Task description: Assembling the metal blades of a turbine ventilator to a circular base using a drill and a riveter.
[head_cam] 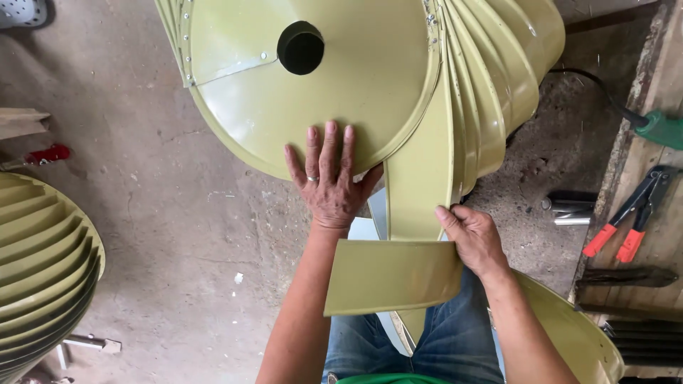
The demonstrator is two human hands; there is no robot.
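An olive-green sheet-metal ventilator (370, 78), with a round end disc pierced by a dark centre hole (300, 48) and a ring of curved blades (491, 85) riveted to its rim, is seen lying on its side on a concrete floor (178, 213). The left hand (331, 178) is laid flat on the lower edge of the disc, fingers spread apart and pressing rather than gripping. Just below the disc, a loose curved blade (420, 185) is held by the right hand (473, 238), whose fingers are closed on the blade's right edge where it widens into a flat tab (391, 277) over the person's lap. Whether the blade's upper end is already seated under the disc rim cannot be told. A slip is judged possible: the thin blade could spring or twist out of the right hand's one-sided grip, and the bare sheet edges could cut a finger; the round body could also roll if the left hand's pressure were lost. The floor around the ventilator is grey, stained and gritty. To the left of the ventilator a second bladed unit (43, 263) is partly seen, with a red-handled tool (46, 154) above it. To the right, a pair of red-handled snips (629, 217) is laid on a wooden plank (665, 85), near a green power tool (662, 128) with a black cable.
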